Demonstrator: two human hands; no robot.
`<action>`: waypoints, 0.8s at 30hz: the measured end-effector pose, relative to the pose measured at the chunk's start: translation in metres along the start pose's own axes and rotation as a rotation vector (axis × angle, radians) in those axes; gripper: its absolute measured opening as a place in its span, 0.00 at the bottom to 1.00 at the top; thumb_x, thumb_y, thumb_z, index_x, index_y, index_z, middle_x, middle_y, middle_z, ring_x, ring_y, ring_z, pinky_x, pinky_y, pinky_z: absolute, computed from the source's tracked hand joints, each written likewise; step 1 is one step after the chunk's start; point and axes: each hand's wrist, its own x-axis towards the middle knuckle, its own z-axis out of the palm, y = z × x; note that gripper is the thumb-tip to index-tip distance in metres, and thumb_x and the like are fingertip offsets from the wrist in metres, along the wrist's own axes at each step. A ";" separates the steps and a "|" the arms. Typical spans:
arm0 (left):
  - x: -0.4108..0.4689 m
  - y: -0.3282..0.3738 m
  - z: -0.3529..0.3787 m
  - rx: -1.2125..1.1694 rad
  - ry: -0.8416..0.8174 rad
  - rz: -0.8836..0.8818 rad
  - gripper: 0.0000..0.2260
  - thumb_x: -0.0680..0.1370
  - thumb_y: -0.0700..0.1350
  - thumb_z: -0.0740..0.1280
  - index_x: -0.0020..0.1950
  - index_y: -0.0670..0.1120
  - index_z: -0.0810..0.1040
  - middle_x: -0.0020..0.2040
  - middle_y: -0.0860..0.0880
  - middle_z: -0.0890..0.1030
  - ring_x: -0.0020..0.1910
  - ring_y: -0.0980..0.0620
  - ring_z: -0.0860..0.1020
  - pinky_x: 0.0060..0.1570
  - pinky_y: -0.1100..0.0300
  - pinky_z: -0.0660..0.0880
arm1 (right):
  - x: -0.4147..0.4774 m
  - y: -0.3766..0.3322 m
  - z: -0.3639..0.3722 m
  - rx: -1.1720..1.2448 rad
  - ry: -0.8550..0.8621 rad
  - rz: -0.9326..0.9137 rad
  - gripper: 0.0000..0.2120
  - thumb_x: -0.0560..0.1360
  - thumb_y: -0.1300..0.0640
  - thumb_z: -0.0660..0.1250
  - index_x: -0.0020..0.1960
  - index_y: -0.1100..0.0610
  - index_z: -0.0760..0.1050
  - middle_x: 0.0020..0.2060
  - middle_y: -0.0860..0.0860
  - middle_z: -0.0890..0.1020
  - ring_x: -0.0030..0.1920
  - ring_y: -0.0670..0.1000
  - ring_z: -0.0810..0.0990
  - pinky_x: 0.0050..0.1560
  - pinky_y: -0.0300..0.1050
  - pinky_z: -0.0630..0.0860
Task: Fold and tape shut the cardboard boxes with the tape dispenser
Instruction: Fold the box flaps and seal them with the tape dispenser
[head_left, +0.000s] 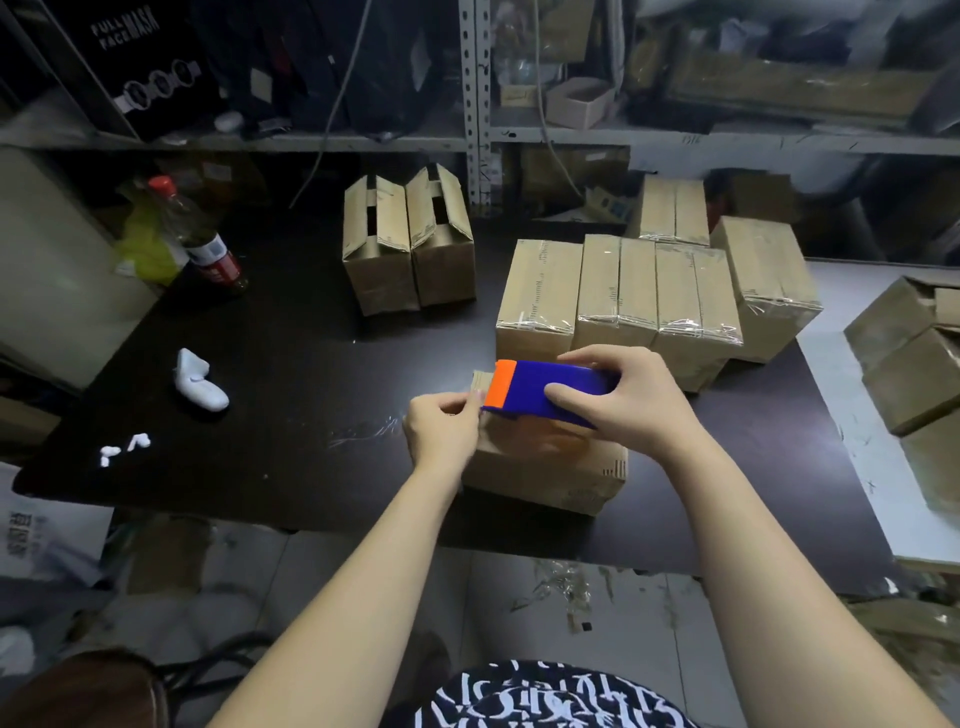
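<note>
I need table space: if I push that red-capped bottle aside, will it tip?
It may tip: the bottle is tall and narrow. Probably light, since its upper part looks empty. Pushed low, it might slide on the smooth table.

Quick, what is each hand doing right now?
Left hand: pinches the end of the cardboard box.
Right hand: grips the blue tape dispenser.

Dim scene, shelves (727, 140) murky; glare on taped boxes (618, 291); wide-angle bowing at edges.
</note>
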 end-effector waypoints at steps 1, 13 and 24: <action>0.001 0.002 0.000 0.009 -0.005 -0.002 0.09 0.78 0.50 0.75 0.50 0.45 0.89 0.35 0.60 0.81 0.43 0.54 0.82 0.44 0.59 0.77 | 0.003 0.000 -0.002 -0.032 -0.045 0.014 0.20 0.71 0.42 0.78 0.60 0.47 0.82 0.48 0.40 0.84 0.50 0.42 0.82 0.44 0.41 0.83; -0.007 0.003 0.013 0.082 0.110 0.043 0.11 0.79 0.48 0.73 0.57 0.43 0.87 0.52 0.46 0.87 0.52 0.48 0.83 0.50 0.56 0.77 | 0.010 0.018 -0.040 -0.102 -0.220 0.088 0.21 0.70 0.38 0.78 0.58 0.48 0.83 0.49 0.43 0.85 0.51 0.47 0.82 0.50 0.50 0.84; 0.003 0.024 0.025 0.188 0.005 0.073 0.11 0.79 0.46 0.73 0.61 0.45 0.86 0.56 0.49 0.85 0.57 0.51 0.81 0.57 0.55 0.76 | -0.032 0.072 -0.073 0.081 -0.142 0.167 0.16 0.69 0.39 0.78 0.53 0.46 0.86 0.43 0.42 0.87 0.45 0.44 0.85 0.44 0.42 0.82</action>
